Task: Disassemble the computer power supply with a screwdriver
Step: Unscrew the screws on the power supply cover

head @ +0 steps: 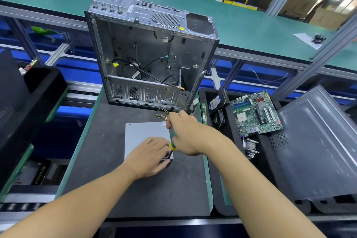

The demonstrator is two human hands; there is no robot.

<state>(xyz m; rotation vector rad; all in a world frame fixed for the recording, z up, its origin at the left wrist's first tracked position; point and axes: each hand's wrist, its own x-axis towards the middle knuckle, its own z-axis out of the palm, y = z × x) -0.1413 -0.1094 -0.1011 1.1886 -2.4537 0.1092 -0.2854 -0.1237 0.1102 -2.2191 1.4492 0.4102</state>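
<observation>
Supply lying flat on mat, frame centre, long axis running up-frame, wire end pointing toward case. Left hand pressing its near-right corner, fingers straight, grasping nothing. Screwdriver standing steeply, tip down at that corner's edge. Right hand clenching around its handle.

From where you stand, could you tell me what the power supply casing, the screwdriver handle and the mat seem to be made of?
Power supply casing: likely sheet metal, dull grey, flat with crisp edges. Screwdriver handle: probably plastic or rubber, green with a yellow collar. Mat: perhaps rubber or foam, matte dark grey, no glare.
</observation>
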